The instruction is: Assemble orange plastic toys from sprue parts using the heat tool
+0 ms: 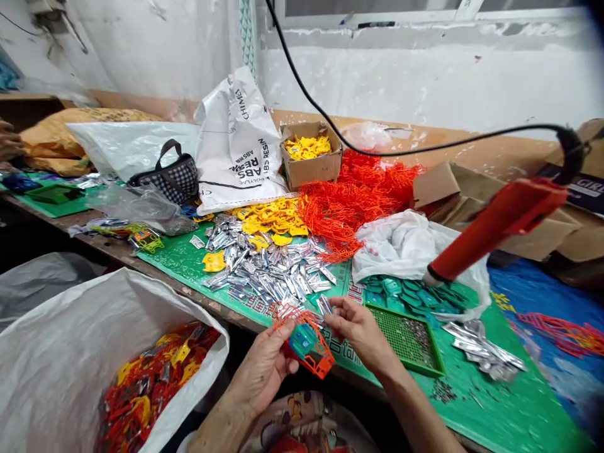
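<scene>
My left hand [265, 365] is closed on an orange plastic frame [323, 366], held just off the table's front edge. Set against that frame is a translucent teal plastic piece [302, 341]. Fingers and thumb of my right hand [357, 328] pinch a small silver metal plate [324, 306] close to the frame's upper right side. Beyond both hands lies a heap of similar silver plates [274, 274], with yellow plastic pieces [276, 217] piled behind it. More teal pieces [396, 292] spill from a white plastic bag [410, 242] to the right.
A red electric screwdriver [495, 229] hangs on a black cable at right. Below it sits a green tray [436, 358] of small screws. An orange heap of frames [335, 207] and a box [311, 170] stand behind. A white sack [42, 352] of orange-yellow pieces is at left.
</scene>
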`<state>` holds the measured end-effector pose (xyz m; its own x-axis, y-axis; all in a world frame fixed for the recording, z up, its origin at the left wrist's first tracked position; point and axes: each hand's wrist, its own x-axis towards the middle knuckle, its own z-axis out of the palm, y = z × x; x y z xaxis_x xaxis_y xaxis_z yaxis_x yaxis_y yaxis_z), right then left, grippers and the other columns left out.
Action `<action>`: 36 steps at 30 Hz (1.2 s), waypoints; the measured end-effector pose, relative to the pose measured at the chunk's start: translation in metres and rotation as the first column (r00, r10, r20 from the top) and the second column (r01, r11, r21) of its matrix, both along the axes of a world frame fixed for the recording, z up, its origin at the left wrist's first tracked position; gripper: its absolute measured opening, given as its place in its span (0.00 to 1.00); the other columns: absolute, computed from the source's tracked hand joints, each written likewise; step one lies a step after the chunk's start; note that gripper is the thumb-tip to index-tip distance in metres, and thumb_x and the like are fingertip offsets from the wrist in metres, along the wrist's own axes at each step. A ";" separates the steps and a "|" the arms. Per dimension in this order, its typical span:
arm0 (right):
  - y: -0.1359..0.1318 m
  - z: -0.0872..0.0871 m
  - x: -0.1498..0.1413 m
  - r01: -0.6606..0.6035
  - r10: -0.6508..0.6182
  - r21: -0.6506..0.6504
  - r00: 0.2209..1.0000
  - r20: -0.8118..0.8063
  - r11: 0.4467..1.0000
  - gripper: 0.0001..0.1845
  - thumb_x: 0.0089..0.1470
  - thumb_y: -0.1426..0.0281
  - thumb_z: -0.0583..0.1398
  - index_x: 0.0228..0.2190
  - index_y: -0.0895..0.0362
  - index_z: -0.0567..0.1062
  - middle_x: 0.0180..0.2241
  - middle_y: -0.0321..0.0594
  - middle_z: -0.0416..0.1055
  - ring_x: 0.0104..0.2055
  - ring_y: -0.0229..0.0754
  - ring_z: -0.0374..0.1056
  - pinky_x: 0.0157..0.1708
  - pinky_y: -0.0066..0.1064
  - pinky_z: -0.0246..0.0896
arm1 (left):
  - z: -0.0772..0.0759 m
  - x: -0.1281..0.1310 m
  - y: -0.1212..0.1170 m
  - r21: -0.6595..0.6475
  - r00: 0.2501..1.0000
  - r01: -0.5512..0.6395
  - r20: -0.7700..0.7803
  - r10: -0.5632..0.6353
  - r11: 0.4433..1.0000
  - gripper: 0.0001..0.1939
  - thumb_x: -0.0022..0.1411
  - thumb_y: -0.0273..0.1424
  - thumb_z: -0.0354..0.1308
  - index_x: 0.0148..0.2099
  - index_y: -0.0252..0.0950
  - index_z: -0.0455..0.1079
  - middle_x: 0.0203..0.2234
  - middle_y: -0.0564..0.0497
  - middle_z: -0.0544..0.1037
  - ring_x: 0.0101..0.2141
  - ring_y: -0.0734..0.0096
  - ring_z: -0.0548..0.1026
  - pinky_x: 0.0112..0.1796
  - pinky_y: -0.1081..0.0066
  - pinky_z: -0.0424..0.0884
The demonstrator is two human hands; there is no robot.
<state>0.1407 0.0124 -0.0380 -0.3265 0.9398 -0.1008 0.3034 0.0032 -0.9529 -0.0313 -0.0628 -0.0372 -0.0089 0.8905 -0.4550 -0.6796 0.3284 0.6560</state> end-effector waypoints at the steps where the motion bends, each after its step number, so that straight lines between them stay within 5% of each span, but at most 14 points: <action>1: -0.005 0.006 0.003 -0.017 0.015 -0.023 0.998 -0.061 1.000 0.21 0.51 0.56 0.61 0.41 0.59 0.74 0.21 0.29 0.62 0.21 0.35 0.58 0.22 0.27 0.55 | 0.001 0.001 0.001 0.012 1.000 -0.008 -0.006 0.008 1.000 0.17 0.49 0.37 0.74 0.38 0.32 0.78 0.28 0.52 0.79 0.24 0.78 0.71 0.20 0.80 0.63; 5: -0.022 0.022 0.013 -0.061 0.006 -0.154 0.941 -0.337 0.986 0.30 0.46 0.56 0.68 0.48 0.58 0.75 0.22 0.30 0.63 0.22 0.33 0.58 0.23 0.27 0.55 | 0.008 0.007 0.008 0.056 1.000 0.008 -0.027 -0.007 0.998 0.16 0.46 0.32 0.75 0.37 0.32 0.79 0.32 0.49 0.80 0.28 0.76 0.74 0.25 0.79 0.67; 9: -0.027 0.018 0.013 -0.094 0.038 -0.145 0.937 -0.348 0.985 0.33 0.47 0.59 0.68 0.54 0.54 0.74 0.21 0.28 0.61 0.22 0.33 0.56 0.24 0.27 0.54 | 0.018 0.018 0.012 0.116 0.990 0.096 -0.111 -0.083 0.989 0.14 0.50 0.32 0.73 0.39 0.32 0.79 0.31 0.49 0.80 0.25 0.77 0.72 0.27 0.78 0.68; 15: -0.028 0.006 0.021 0.001 0.006 0.073 0.996 -0.088 0.997 0.28 0.55 0.66 0.61 0.58 0.53 0.71 0.22 0.31 0.67 0.24 0.36 0.60 0.27 0.29 0.59 | 0.021 0.027 0.013 0.259 0.943 0.288 -0.242 -0.227 0.922 0.15 0.59 0.30 0.65 0.50 0.36 0.77 0.39 0.47 0.82 0.35 0.71 0.77 0.39 0.74 0.69; 19: -0.033 0.003 0.023 0.001 -0.029 0.323 0.996 0.082 0.947 0.24 0.59 0.68 0.56 0.57 0.51 0.72 0.30 0.38 0.76 0.31 0.42 0.71 0.34 0.32 0.67 | 0.014 0.033 0.014 0.253 0.932 0.275 -0.307 -0.192 0.928 0.16 0.61 0.29 0.62 0.52 0.38 0.76 0.41 0.48 0.83 0.39 0.69 0.77 0.41 0.73 0.69; 24: -0.037 0.005 0.022 0.048 -0.131 0.478 0.981 0.141 0.877 0.18 0.62 0.72 0.52 0.48 0.51 0.77 0.35 0.44 0.73 0.36 0.43 0.72 0.37 0.32 0.67 | 0.012 0.044 0.017 0.272 0.919 0.248 -0.370 -0.137 0.930 0.14 0.58 0.28 0.63 0.48 0.37 0.77 0.43 0.48 0.83 0.43 0.65 0.78 0.48 0.69 0.68; 27: -0.036 0.013 0.029 0.095 -0.121 0.390 0.992 0.044 0.916 0.12 0.60 0.70 0.56 0.41 0.52 0.79 0.34 0.42 0.72 0.36 0.42 0.70 0.37 0.30 0.65 | 0.013 0.048 0.018 0.260 0.893 0.254 -0.434 -0.122 0.932 0.11 0.59 0.28 0.61 0.45 0.36 0.76 0.41 0.48 0.83 0.42 0.66 0.78 0.47 0.70 0.69; 32: -0.033 0.018 0.048 -0.033 0.027 -0.025 0.973 -0.229 0.999 0.05 0.56 0.67 0.63 0.33 0.53 0.80 0.28 0.35 0.73 0.31 0.37 0.66 0.34 0.27 0.61 | 0.008 0.053 0.017 0.243 0.791 0.256 -0.610 -0.058 0.936 0.11 0.60 0.30 0.58 0.45 0.35 0.75 0.37 0.48 0.83 0.36 0.67 0.77 0.37 0.72 0.71; 36: -0.035 0.009 0.052 -0.058 0.011 -0.080 0.871 -0.492 0.995 0.04 0.52 0.68 0.66 0.33 0.52 0.80 0.34 0.34 0.68 0.27 0.32 0.64 0.26 0.24 0.61 | 0.007 0.057 0.016 0.278 0.773 0.319 -0.629 -0.079 0.906 0.09 0.60 0.28 0.57 0.43 0.35 0.75 0.36 0.49 0.82 0.37 0.67 0.78 0.39 0.71 0.71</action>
<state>0.1926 -0.0227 -0.0286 -0.3877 0.9218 -0.0020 -0.2012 -0.0867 -0.9757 0.0260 -0.0468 -0.0304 0.0278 0.9967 -0.0767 -0.0613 0.0783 0.9950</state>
